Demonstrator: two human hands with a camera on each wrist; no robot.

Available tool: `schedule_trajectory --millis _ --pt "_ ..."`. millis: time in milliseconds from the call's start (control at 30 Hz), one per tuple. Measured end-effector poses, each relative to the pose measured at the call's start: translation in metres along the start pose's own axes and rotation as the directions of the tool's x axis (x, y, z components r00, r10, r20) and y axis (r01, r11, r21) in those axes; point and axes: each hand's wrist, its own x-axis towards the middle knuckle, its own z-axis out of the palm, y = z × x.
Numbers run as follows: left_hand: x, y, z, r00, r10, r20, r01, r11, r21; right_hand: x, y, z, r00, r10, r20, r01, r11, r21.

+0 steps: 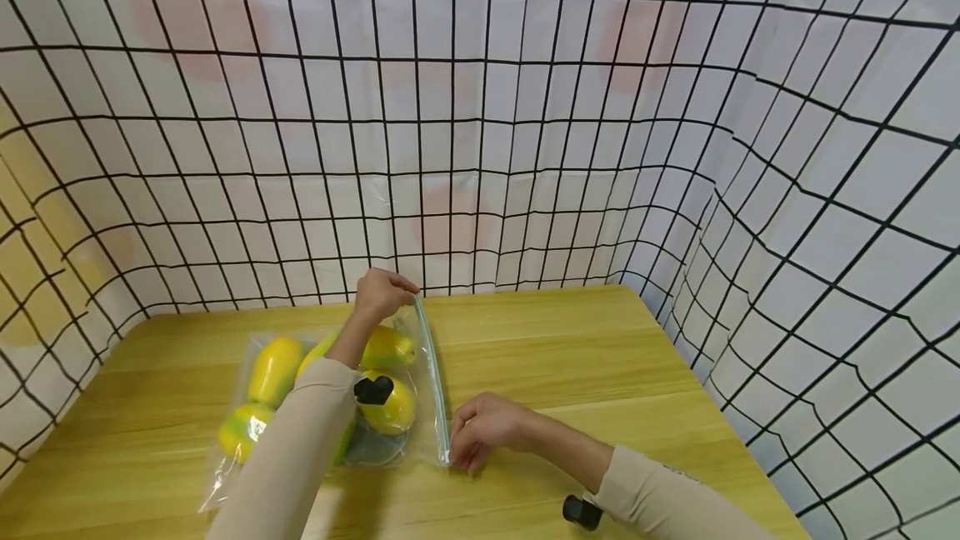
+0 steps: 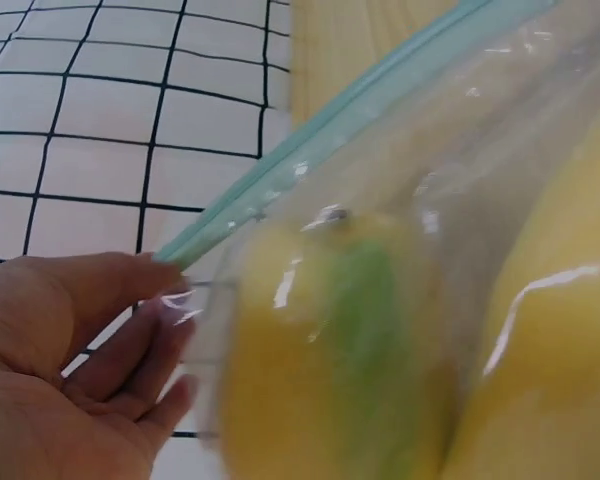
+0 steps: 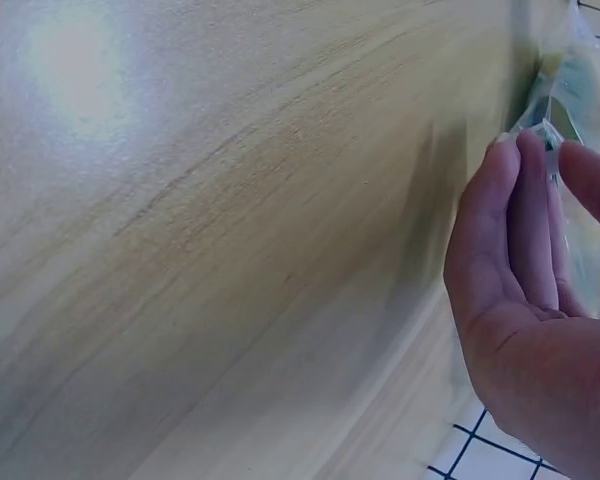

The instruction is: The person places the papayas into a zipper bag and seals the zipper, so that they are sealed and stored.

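A clear zip bag (image 1: 426, 432) with a pale green zip strip (image 1: 432, 369) lies on the wooden table, several yellow-green mangoes inside, such as one mango (image 1: 276, 369) at its far left. My left hand (image 1: 382, 294) pinches the far corner of the strip between thumb and fingers; in the left wrist view the strip runs taut from that hand (image 2: 90, 360) past a mango (image 2: 280, 370). At the near corner my right hand (image 1: 486, 432) has its fingertips on the end of the strip. The right wrist view shows its thumb and fingers (image 3: 525, 220) closing on that corner.
The wooden table (image 1: 570, 348) stretches to the right of the bag. Black-and-white grid cloth walls (image 1: 465, 140) rise along its back and right sides. A black wrist device (image 1: 581, 512) sits by the right sleeve, another black piece (image 1: 373, 390) by the left.
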Motion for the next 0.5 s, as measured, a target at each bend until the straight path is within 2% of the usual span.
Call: schedule_trajectory --millis 233,400,500 --pt "-0.003 0.002 -0.007 0.990 0.098 0.098 -0.106 0.991 0.078 0.002 -0.003 -0.001 0.998 0.012 0.061 -0.009 0.999 -0.054" --pt "-0.012 0.001 -0.015 0.984 0.150 0.096 -0.164 0.972 0.166 -0.002 -0.001 -0.005 0.997 0.026 0.075 -0.017 0.993 -0.115" --pt "-0.019 -0.002 -0.023 0.975 0.201 0.089 -0.216 0.955 0.204 -0.005 -0.002 -0.012 0.999 0.031 0.042 -0.024 0.986 -0.165"
